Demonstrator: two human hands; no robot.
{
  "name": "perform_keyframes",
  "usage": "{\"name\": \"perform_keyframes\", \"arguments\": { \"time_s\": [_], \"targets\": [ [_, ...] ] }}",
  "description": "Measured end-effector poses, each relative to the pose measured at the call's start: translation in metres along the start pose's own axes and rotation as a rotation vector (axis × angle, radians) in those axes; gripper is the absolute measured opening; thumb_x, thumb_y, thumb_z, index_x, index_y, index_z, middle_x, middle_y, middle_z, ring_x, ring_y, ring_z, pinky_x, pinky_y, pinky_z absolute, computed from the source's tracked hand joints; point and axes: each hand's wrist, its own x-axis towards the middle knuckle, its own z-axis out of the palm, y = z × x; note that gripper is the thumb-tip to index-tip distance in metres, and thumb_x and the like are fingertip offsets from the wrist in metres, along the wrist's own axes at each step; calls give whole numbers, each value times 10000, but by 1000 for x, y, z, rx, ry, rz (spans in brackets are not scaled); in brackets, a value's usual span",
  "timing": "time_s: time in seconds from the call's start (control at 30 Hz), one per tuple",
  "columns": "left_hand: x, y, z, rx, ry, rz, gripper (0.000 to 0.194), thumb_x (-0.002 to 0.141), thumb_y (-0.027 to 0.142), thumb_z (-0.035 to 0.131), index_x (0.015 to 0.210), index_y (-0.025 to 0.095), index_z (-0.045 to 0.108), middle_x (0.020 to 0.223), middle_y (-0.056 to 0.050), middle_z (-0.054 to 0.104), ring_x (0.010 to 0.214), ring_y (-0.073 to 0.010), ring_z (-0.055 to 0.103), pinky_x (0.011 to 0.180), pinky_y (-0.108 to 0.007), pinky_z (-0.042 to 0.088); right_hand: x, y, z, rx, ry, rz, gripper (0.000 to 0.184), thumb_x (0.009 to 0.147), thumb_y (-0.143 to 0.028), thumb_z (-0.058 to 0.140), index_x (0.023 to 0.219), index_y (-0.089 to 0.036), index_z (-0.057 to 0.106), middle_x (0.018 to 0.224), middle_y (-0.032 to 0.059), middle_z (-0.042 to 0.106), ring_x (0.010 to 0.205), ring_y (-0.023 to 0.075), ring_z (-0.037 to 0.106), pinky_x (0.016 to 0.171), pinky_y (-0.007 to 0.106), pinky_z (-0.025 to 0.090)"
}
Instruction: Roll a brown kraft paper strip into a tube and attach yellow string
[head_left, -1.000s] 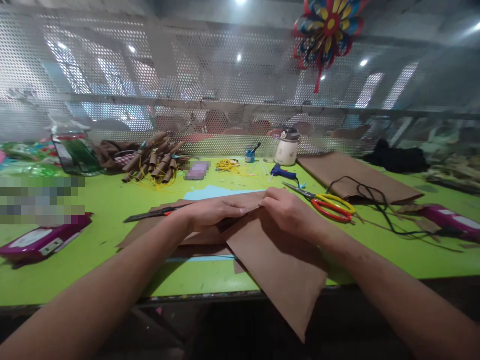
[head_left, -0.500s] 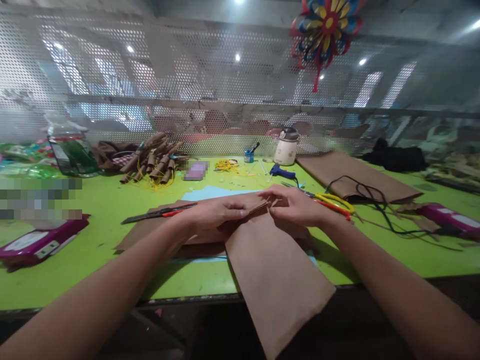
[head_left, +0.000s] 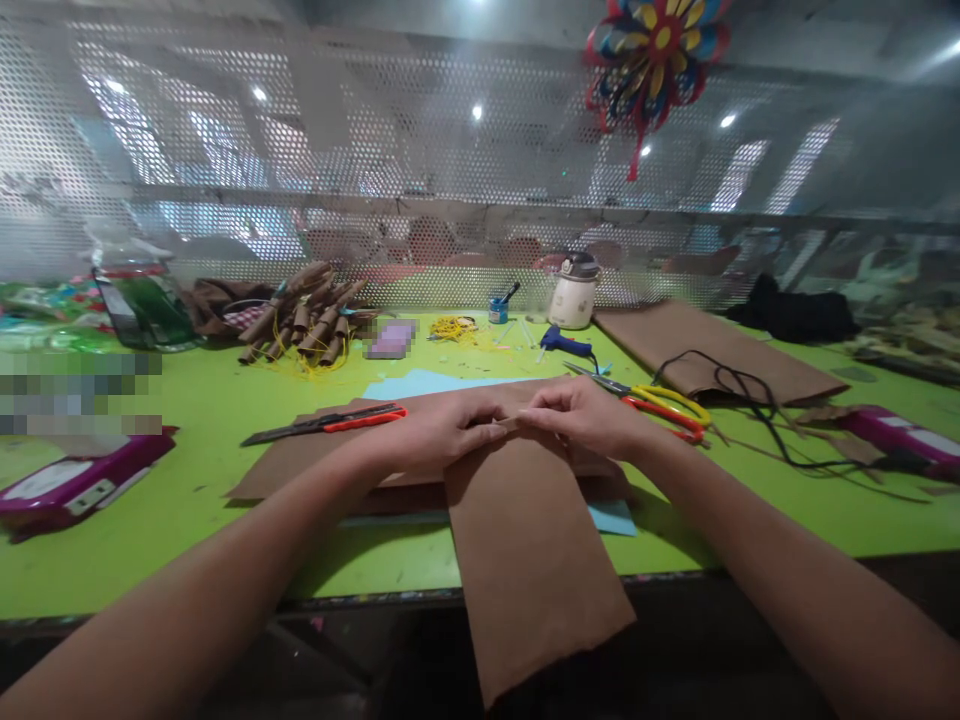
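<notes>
A long strip of brown paper (head_left: 525, 560) lies across the green table's front edge and hangs over it. My left hand (head_left: 442, 432) and my right hand (head_left: 581, 415) meet at the strip's far end, each pinching it with closed fingers. Under the strip lie more brown sheets (head_left: 300, 455) and a light blue sheet (head_left: 427, 384). A utility knife with an orange slider (head_left: 330, 422) rests on the brown sheets just left of my left hand. Scissors with red and yellow handles (head_left: 660, 405) lie to the right of my right hand.
A blue glue gun (head_left: 564, 344), a white pot (head_left: 574, 293) and a black cable (head_left: 750, 395) sit behind and right. Rolled brown paper tubes (head_left: 304, 318) pile at back left. Magenta cases lie at left (head_left: 71, 480) and right (head_left: 900, 437). A perforated metal screen (head_left: 420, 170) backs the table.
The brown strip has swung from slanting right to pointing nearly straight toward me. Both hands came together at its far end, going from pressing flat to pinching.
</notes>
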Motion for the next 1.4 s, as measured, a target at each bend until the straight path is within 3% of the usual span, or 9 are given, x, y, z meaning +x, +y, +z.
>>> {"name": "perform_keyframes", "arguments": {
  "time_s": [0.17, 0.37, 0.57, 0.77, 0.87, 0.97, 1.13, 1.3, 1.4],
  "targets": [
    [-2, 1, 3, 128, 82, 24, 301, 909, 389, 387, 983, 183, 593, 956, -31, 629, 833, -157, 539, 710, -252, 391, -2, -3, -4, -62, -18, -44, 356, 834, -468, 543, 666, -156, 571, 461, -41, 516, 366, 67, 462, 366, 184, 335],
    [-5, 3, 4, 199, 149, 14, 235, 889, 323, 433, 972, 188, 606, 897, -24, 646, 746, -139, 541, 658, -250, 379, -2, -3, -4, 24, -4, -78, 297, 812, -420, 585, 701, -145, 596, 463, -44, 526, 368, 65, 463, 374, 182, 346],
    [-2, 0, 5, 251, 188, 12, 229, 877, 299, 445, 962, 187, 626, 820, -27, 654, 698, -133, 534, 621, -240, 368, 1, 0, -2, 73, 65, -71, 301, 772, -422, 632, 781, -122, 654, 568, -4, 590, 454, 65, 464, 434, 192, 350],
    [-2, 2, 7, 269, 227, 7, 240, 873, 320, 461, 916, 177, 649, 789, -28, 665, 655, -121, 528, 585, -226, 354, 1, -2, -1, -71, 102, -176, 275, 786, -399, 615, 804, -136, 693, 660, 15, 616, 584, 96, 512, 536, 214, 404],
    [-2, 2, 6, 224, 243, 21, 275, 883, 357, 451, 940, 179, 654, 828, -33, 676, 689, -126, 549, 609, -225, 370, 0, -3, -2, -131, 116, -224, 303, 816, -402, 580, 758, -125, 688, 620, 14, 606, 561, 95, 499, 515, 208, 387],
    [-2, -3, 2, 144, 213, 27, 280, 881, 370, 459, 986, 192, 649, 875, -22, 678, 749, -133, 570, 653, -224, 390, 0, -1, -5, -80, 95, -208, 329, 825, -415, 571, 736, -116, 675, 544, -2, 572, 486, 82, 467, 468, 201, 353],
    [-2, -12, -9, 74, 93, -9, 262, 875, 329, 458, 889, 151, 651, 777, -8, 651, 692, -114, 550, 617, -203, 387, 1, 4, -11, -46, 117, -183, 301, 798, -408, 606, 754, -121, 686, 640, 30, 637, 524, 96, 510, 483, 207, 384],
    [-2, -12, -9, 218, 133, 3, 249, 867, 306, 464, 853, 147, 656, 713, -4, 636, 629, -101, 518, 573, -197, 348, 1, 4, -14, -78, 58, -153, 339, 826, -437, 555, 785, -125, 682, 552, -3, 584, 480, 92, 502, 464, 206, 384],
    [-2, -13, -6, 256, 141, 11, 262, 876, 317, 444, 873, 152, 648, 716, -9, 637, 627, -106, 515, 573, -203, 342, 0, 1, -14, -166, 40, -189, 310, 836, -405, 540, 846, -136, 695, 699, 25, 655, 619, 121, 578, 565, 225, 446]
  ]
}}
